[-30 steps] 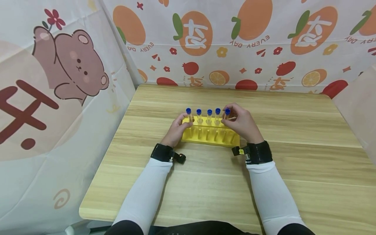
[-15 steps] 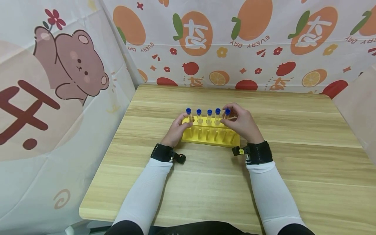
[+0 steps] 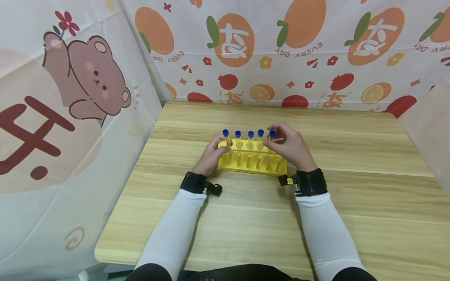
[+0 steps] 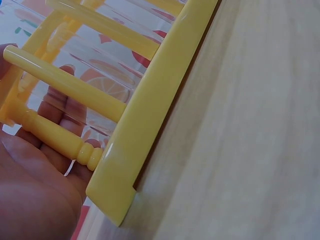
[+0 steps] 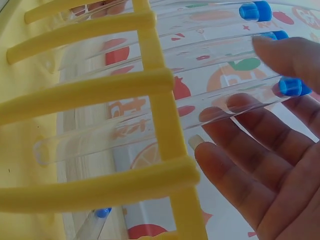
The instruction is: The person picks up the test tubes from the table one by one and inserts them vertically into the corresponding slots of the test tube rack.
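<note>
A yellow test tube rack (image 3: pixel 251 168) stands on the table, holding several clear test tubes with blue caps. My left hand (image 3: pixel 208 157) grips its left end, thumb in front and fingers behind. From the left wrist view, that hand (image 4: pixel 37 187) lies around the rack's end post (image 4: pixel 55 137). At the other end my right hand (image 3: pixel 293 151) holds the top of the rightmost test tube (image 3: pixel 272 134), which stands in the rack. In the right wrist view its fingers (image 5: pixel 250 150) curl behind the capped tube (image 5: pixel 225 111), and the thumb overlaps the neighbouring cap.
The wooden table (image 3: pixel 239 230) extends around the rack. A printed curtain (image 3: pixel 197 66) hangs behind it, and another one (image 3: pixel 88 168) at the left. Behind the rack, the right wrist view shows a small blue-capped tube (image 5: pixel 102 213), partly hidden.
The left curtain drifts slightly to the right. My right hand shifts by a hair at the rightmost tube, while the left hand, rack and tubes stay where they were.
</note>
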